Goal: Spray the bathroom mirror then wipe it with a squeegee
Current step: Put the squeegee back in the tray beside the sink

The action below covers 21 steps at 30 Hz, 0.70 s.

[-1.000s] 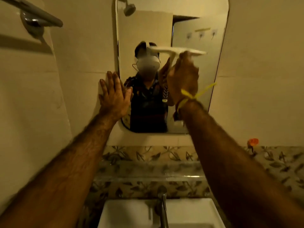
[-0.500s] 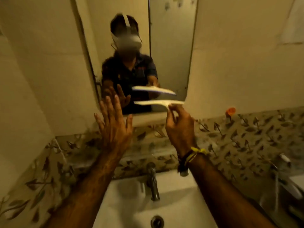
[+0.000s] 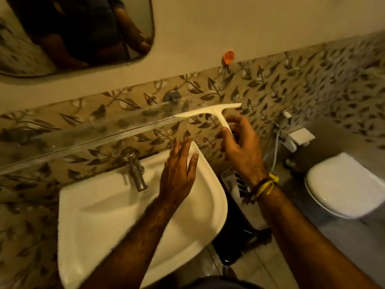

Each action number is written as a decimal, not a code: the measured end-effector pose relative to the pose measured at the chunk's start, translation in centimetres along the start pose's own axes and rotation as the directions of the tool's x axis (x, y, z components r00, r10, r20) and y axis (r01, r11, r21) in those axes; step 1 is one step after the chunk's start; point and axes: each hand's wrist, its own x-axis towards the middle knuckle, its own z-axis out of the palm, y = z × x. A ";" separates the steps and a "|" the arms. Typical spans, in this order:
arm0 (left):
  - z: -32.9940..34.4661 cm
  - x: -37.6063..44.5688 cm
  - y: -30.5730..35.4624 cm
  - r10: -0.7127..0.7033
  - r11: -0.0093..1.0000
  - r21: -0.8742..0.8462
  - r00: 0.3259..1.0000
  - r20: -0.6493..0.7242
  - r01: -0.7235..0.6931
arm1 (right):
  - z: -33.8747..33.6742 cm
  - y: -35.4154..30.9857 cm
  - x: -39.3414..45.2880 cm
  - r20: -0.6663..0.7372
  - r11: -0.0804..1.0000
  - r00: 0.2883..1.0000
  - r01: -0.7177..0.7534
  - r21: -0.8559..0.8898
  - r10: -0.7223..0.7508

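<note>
While my right hand (image 3: 242,151) pinches the squeegee (image 3: 210,113) handle beside the glass shelf (image 3: 83,136), my left hand (image 3: 178,174) hovers flat-fingered and empty over the sink (image 3: 87,215).

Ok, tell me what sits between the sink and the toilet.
In the head view, a dark bin stands on the floor between sink and toilet.

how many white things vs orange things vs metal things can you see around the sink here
white: 4 - squeegee, sink, toilet, wall fitting
orange: 1 - hook
metal: 1 - tap
total: 6
The right hand holds the squeegee by its handle; the left hand is open over the sink.
</note>
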 end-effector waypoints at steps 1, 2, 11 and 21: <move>1.8 -0.4 -0.2 -0.076 0.997 -0.008 0.993 0.086 0.077 | -1.1 1.3 -0.5 -0.035 0.998 0.998 -0.053 0.013 0.054; 3.5 -0.7 -0.6 -0.147 0.989 0.001 0.975 0.168 0.149 | -2.1 2.5 -0.9 -0.067 0.993 0.991 -0.114 0.027 0.115; 19.4 0.0 -1.2 -0.551 0.835 0.300 0.707 0.444 0.462 | -9.3 12.6 -3.7 -0.298 0.870 0.824 -0.490 0.056 0.483; 24.3 -1.6 -1.8 -0.596 0.723 0.551 0.780 0.191 0.417 | -12.2 23.8 -1.1 -0.338 0.714 0.681 -0.699 -0.039 0.649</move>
